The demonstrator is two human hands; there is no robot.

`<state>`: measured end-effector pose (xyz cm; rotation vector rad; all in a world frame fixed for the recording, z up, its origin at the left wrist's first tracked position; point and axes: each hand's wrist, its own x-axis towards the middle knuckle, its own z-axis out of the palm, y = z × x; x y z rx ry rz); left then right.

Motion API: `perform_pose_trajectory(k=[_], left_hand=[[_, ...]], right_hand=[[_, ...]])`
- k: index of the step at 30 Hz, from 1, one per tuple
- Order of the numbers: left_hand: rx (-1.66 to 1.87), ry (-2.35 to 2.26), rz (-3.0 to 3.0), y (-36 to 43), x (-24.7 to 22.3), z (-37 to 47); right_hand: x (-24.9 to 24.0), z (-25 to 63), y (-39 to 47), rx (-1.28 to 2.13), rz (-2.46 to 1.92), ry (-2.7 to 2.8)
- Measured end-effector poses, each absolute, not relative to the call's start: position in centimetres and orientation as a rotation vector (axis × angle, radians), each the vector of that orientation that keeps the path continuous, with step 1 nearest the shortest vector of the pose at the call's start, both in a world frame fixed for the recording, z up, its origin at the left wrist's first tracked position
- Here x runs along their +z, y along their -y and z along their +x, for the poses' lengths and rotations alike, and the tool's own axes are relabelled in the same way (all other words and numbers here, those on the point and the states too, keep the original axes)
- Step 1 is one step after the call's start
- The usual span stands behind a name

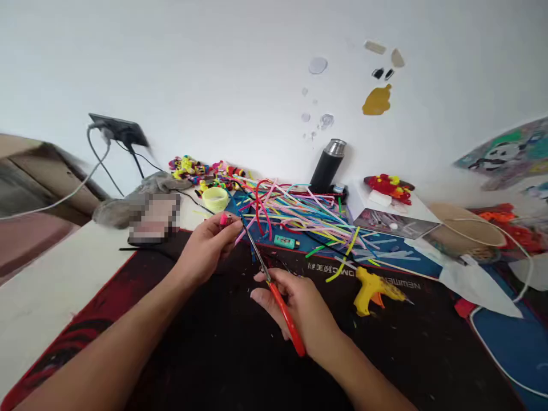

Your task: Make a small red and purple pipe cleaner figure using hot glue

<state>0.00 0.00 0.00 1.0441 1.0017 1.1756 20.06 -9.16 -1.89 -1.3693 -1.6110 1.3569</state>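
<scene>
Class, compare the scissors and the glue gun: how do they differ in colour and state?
The scissors have red handles; the glue gun is mostly yellow. The scissors are in the right hand; the glue gun lies on the dark mat, unheld. Both are hand tools.

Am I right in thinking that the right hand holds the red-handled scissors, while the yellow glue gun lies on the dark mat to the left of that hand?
Not quite: the head view shows the yellow glue gun to the right of the right hand, on the dark mat. That hand does hold the red-handled scissors.
</scene>
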Motion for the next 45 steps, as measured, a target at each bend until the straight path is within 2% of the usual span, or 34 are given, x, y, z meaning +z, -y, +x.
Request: perform_pose_trajectory(k=[6, 16, 45], left_hand=[[1.184, -1.005, 1.059, 0.1, 0.0, -0.1], [1.124, -0.928, 0.865, -0.3, 0.3, -0.6], [1.021, -0.937, 0.888, 0.0, 1.1, -0.6]], right_hand=[[-1.7, 20.2, 9.2, 1.396, -1.374, 1.589], [-1.4, 20.1, 9.1, 1.662, -1.301, 1.371], [-0.7, 19.9, 9.2, 1.778, -1.286, 1.280]])
